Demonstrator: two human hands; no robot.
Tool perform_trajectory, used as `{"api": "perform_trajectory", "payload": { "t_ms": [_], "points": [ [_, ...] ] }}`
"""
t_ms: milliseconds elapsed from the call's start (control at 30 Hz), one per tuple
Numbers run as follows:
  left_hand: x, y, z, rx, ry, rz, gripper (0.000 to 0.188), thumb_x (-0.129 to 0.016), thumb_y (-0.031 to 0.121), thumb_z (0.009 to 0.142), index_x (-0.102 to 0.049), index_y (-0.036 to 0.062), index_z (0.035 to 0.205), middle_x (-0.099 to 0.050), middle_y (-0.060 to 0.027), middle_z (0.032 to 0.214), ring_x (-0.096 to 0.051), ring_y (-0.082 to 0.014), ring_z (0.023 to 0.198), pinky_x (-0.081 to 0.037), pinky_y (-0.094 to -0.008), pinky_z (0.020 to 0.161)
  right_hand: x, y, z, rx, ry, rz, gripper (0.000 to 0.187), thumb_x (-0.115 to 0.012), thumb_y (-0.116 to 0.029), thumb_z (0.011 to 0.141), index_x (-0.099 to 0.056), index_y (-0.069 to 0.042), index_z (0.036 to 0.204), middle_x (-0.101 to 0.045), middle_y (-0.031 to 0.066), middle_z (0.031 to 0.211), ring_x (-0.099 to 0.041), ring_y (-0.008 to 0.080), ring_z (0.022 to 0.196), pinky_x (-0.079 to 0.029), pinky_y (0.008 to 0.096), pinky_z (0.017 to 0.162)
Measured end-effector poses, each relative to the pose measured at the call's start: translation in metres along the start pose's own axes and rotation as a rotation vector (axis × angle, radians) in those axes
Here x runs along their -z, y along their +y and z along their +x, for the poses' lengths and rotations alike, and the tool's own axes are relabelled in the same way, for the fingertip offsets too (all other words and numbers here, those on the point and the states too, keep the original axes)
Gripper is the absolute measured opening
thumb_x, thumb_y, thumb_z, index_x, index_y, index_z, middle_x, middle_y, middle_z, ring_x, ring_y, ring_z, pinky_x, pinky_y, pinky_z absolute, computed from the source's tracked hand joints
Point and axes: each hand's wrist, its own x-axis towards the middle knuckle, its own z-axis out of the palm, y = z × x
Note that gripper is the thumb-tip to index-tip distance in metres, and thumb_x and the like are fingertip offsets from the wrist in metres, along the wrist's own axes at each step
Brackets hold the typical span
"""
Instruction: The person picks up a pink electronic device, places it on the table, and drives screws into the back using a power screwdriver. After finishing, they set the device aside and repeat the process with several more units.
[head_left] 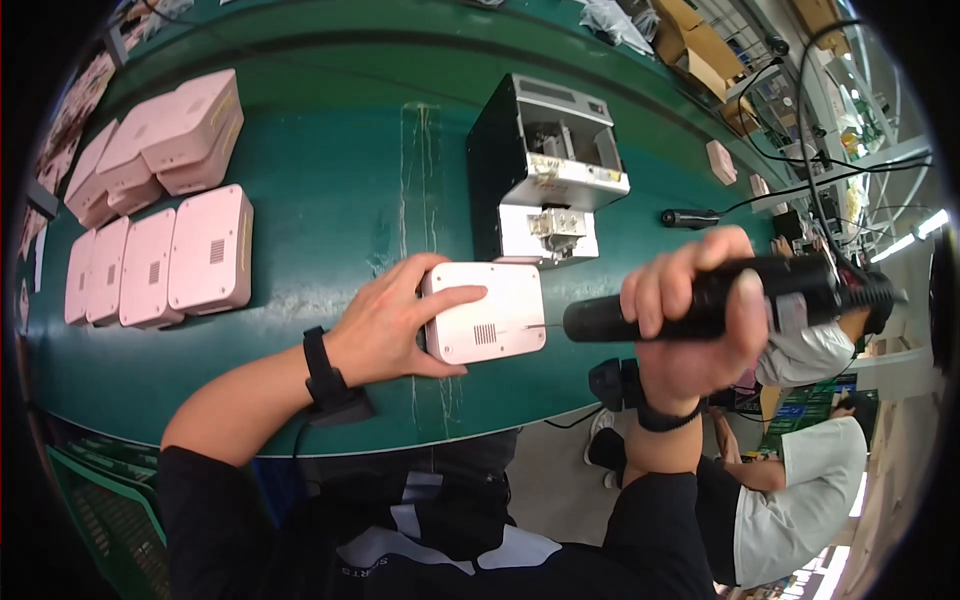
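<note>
My left hand [388, 318] grips a white plastic box [515, 290] on the green bench, thumb and fingers along its left side and the index finger laid over the top. The box has rounded corners, small corner holes and a slotted grille. In my right hand [690, 300] is a black electric screwdriver [600, 318], held almost level and pointing left. Its thin bit reaches over the right part of the box; whether it touches cannot be made out. Just behind the box stands a black and silver bench machine [550, 180], which looks like a screw feeder.
Similar white boxes stand at the left, several in a front row [210, 250] and more stacked behind [190, 130]. Another black screwdriver [690, 218] lies at the right with its cable. A person in a white shirt [800, 500] is at the right. A green crate [110, 510] sits lower left.
</note>
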Motion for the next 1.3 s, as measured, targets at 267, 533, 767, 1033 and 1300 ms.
{"api": "perform_trajectory", "payload": {
  "t_ms": [267,533,767,1033,1300],
  "points": [
    [-0.003,0.000,0.002,-0.010,0.004,0.000,0.080,-0.090,0.030,0.056,-0.059,0.0250,0.130,-0.049,-0.0136,0.121,-0.057,-0.0320,0.105,-0.053,-0.0411,0.085,-0.024,-0.018,-0.030,-0.164,0.037,-0.048,0.055,-0.077,-0.047,0.078,-0.042,-0.010,0.100,-0.054,0.0055,0.070,-0.052,0.0182,0.056,-0.046,0.0356,0.060],
    [-0.006,0.000,0.001,-0.005,0.029,-0.048,0.077,-0.090,0.030,0.056,-0.061,0.0245,0.127,-0.050,-0.0127,0.119,-0.058,-0.0304,0.104,-0.054,-0.0396,0.086,-0.027,0.005,-0.038,-0.134,0.015,-0.106,0.047,-0.069,-0.045,0.082,-0.041,-0.010,0.096,-0.052,0.0046,0.068,-0.050,0.0167,0.053,-0.044,0.0344,0.055],
    [-0.004,-0.003,0.003,-0.011,0.054,-0.067,0.075,-0.090,0.030,0.056,-0.063,0.0230,0.125,-0.050,-0.0122,0.118,-0.058,-0.0300,0.104,-0.054,-0.0394,0.085,-0.030,0.010,-0.038,-0.091,-0.006,-0.132,0.044,-0.065,-0.045,0.085,-0.041,-0.010,0.095,-0.050,0.0037,0.065,-0.049,0.0156,0.049,-0.043,0.0339,0.051],
    [-0.002,0.002,0.003,-0.036,0.017,-0.049,0.077,-0.092,0.033,0.056,-0.062,0.0209,0.126,-0.050,-0.0146,0.123,-0.059,-0.0329,0.104,-0.053,-0.0399,0.087,0.004,0.007,0.001,0.077,0.009,-0.058,0.034,-0.053,-0.041,0.095,-0.045,-0.008,0.101,-0.049,0.0036,0.066,-0.047,0.0159,0.049,-0.042,0.0340,0.053],
    [0.002,-0.001,0.004,-0.050,-0.036,-0.041,0.085,-0.091,0.041,0.058,-0.056,0.0215,0.132,-0.047,-0.0172,0.130,-0.056,-0.0368,0.113,-0.050,-0.0435,0.093,0.018,0.016,0.047,0.196,0.188,-0.215,0.029,-0.046,-0.037,0.099,-0.048,-0.008,0.100,-0.047,0.0028,0.066,-0.044,0.0151,0.050,-0.041,0.0342,0.057]
  ]
}}
